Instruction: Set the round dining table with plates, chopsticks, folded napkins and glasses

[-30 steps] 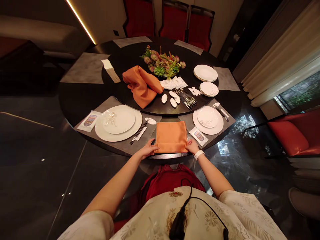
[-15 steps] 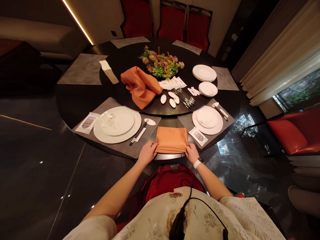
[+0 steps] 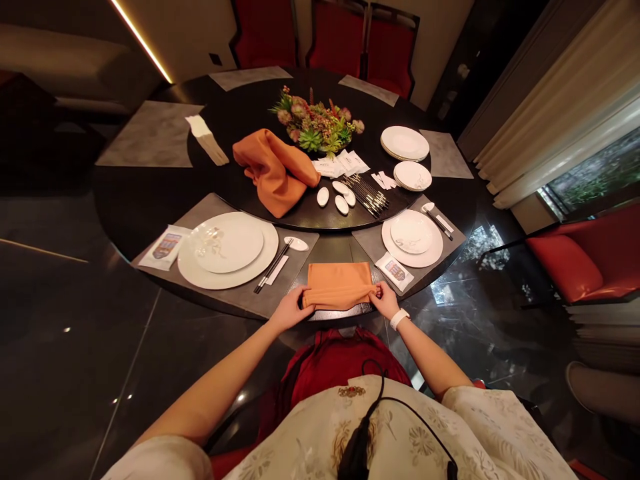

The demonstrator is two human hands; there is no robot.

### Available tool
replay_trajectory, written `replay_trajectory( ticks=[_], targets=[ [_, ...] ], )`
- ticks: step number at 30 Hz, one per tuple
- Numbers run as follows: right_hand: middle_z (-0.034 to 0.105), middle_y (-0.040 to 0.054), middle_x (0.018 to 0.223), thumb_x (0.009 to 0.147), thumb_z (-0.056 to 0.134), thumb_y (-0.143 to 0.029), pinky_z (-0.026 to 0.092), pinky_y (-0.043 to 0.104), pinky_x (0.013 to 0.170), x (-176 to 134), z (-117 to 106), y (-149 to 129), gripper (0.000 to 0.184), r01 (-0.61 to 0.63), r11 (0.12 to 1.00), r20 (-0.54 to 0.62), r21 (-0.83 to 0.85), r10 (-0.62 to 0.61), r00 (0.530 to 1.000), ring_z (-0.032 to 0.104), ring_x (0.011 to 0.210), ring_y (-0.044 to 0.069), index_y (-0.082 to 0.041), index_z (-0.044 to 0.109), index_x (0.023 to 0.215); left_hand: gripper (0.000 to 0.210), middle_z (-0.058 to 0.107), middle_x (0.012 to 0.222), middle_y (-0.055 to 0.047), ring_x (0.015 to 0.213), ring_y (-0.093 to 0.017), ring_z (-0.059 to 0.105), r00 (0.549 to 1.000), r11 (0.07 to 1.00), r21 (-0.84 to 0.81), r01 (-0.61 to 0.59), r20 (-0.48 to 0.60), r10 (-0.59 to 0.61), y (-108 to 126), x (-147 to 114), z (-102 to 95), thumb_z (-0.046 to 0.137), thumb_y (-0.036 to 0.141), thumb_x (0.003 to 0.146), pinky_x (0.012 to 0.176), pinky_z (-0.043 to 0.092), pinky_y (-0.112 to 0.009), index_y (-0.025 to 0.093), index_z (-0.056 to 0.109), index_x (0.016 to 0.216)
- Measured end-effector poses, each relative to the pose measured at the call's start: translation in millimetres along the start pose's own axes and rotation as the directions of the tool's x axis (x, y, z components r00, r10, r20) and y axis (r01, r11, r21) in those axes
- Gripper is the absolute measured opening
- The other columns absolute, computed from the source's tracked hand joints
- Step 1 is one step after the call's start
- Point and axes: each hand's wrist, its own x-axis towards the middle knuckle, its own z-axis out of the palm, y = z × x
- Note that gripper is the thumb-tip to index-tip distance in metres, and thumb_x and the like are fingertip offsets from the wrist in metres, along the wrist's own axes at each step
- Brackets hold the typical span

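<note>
An orange cloth napkin (image 3: 340, 275) lies partly folded at the near edge of the dark round table, its front edge gathered into a pleated band. My left hand (image 3: 291, 309) pinches the band's left end between thumb and fingers. At the other end my right hand (image 3: 384, 300), with a white watch strap on the wrist, grips the band in its fingertips. To the left is a large plate (image 3: 270, 259) with a smaller plate (image 3: 227, 243) on top, and black chopsticks (image 3: 273, 267) beside them. A wrapped wipe packet (image 3: 395, 271) lies just beyond my right hand.
A heap of orange cloth (image 3: 275, 173), a flower arrangement (image 3: 320, 123), a bundle of chopsticks (image 3: 366, 195) and stacked plates (image 3: 405, 142) stand on the raised centre. White oval rests (image 3: 342, 204) lie near the chopsticks. A red chair (image 3: 575, 267) is at the right.
The napkin's near edge has been folded up into a thicker band, and its flat part looks shorter. Both hands have shifted their hold on its ends. The view has moved slightly.
</note>
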Motion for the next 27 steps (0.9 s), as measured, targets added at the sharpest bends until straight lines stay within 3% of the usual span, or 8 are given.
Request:
replay_trajectory(
  ticks=[3,6,8,10,13,18,23,27],
  targets=[
    [0.055,-0.0046,0.068,0.075,0.061,-0.027,0.051,0.029,0.063,9.7,8.3,-0.7,0.026,-0.127,0.991,-0.088,0.042,0.131,0.988,0.058,0.062,0.016,-0.021,0.046,0.096,0.054,0.063,0.092,-0.004,0.084,-0.019,0.067,0.966,0.919,-0.317,0.233,-0.035,-0.257,-6.8,14.3,6.6,0.068,0.032,0.076,0.081,0.057,-0.038,0.017,0.047,0.122],
    [0.056,-0.0004,0.075,0.078,0.061,-0.023,0.050,0.031,0.065,14.7,12.5,-6.6,0.028,-0.123,0.981,-0.131,-0.150,0.104,0.986,0.057,0.067,0.018,-0.019,0.046,0.101,0.051,0.062,0.092,-0.005,0.077,-0.018,0.066,0.921,0.880,-0.334,0.338,-0.075,-0.382,-7.3,24.9,6.5,0.067,0.030,0.079,0.076,0.058,-0.037,0.016,0.047,0.123],
    [0.059,0.0071,0.089,0.081,0.057,-0.017,0.048,0.035,0.074,15.1,13.3,-14.0,0.020,0.008,0.924,-0.105,-0.383,-0.053,0.993,0.057,0.081,0.022,-0.018,0.050,0.100,0.049,0.061,0.104,-0.011,0.087,-0.022,0.066,0.935,0.953,-0.110,0.281,-0.193,-0.298,-0.8,27.2,2.4,0.067,0.032,0.079,0.083,0.056,-0.042,0.015,0.051,0.122],
    [0.060,0.0115,0.097,0.087,0.051,-0.012,0.044,0.038,0.082,14.6,13.8,-21.9,0.012,0.210,0.788,0.060,-0.579,-0.215,0.975,0.054,0.092,0.024,-0.019,0.054,0.097,0.045,0.058,0.116,-0.016,0.104,-0.029,0.060,0.963,0.967,0.218,0.131,-0.260,-0.072,9.6,27.0,-1.8,0.067,0.032,0.080,0.093,0.050,-0.047,0.015,0.056,0.120],
    [0.062,0.0120,0.098,0.096,0.043,-0.012,0.040,0.040,0.085,15.2,15.0,-30.5,0.018,0.454,0.596,0.360,-0.662,-0.278,0.890,0.051,0.097,0.026,-0.020,0.058,0.092,0.026,0.058,0.118,-0.017,0.113,-0.032,0.054,0.976,0.845,0.518,-0.136,-0.077,0.204,24.9,26.7,-2.4,0.056,0.022,0.087,0.099,0.044,-0.048,0.018,0.062,0.112],
    [0.063,0.0133,0.096,0.095,0.043,-0.010,0.038,0.042,0.095,18.2,12.1,-34.2,0.021,0.540,0.511,0.497,-0.669,-0.233,0.836,0.052,0.095,0.026,-0.017,0.063,0.091,0.024,0.063,0.103,-0.012,0.102,-0.027,0.056,0.937,0.747,0.568,-0.345,0.252,0.242,24.7,30.9,6.4,0.046,0.011,0.089,0.095,0.045,-0.040,0.019,0.065,0.101],
    [0.062,0.0163,0.102,0.083,0.060,-0.015,0.032,0.048,0.107,12.7,8.3,-36.5,0.022,0.599,0.456,0.539,-0.658,-0.269,0.798,0.054,0.101,0.029,-0.012,0.063,0.104,0.023,0.064,0.109,-0.015,0.105,-0.028,0.057,0.933,0.776,0.520,-0.358,0.223,0.281,6.4,24.8,10.0,0.048,0.017,0.092,0.098,0.045,-0.042,0.018,0.065,0.106],
    [0.064,0.0152,0.099,0.095,0.042,-0.009,0.037,0.042,0.101,15.3,16.8,-43.9,0.025,0.571,0.425,0.532,-0.703,-0.218,0.818,0.058,0.095,0.026,-0.014,0.062,0.109,0.025,0.061,0.113,-0.018,0.107,-0.031,0.056,0.935,0.780,0.518,-0.352,0.159,0.317,4.7,17.2,16.9,0.055,0.034,0.091,0.098,0.044,-0.046,0.017,0.065,0.106]
  ],
)
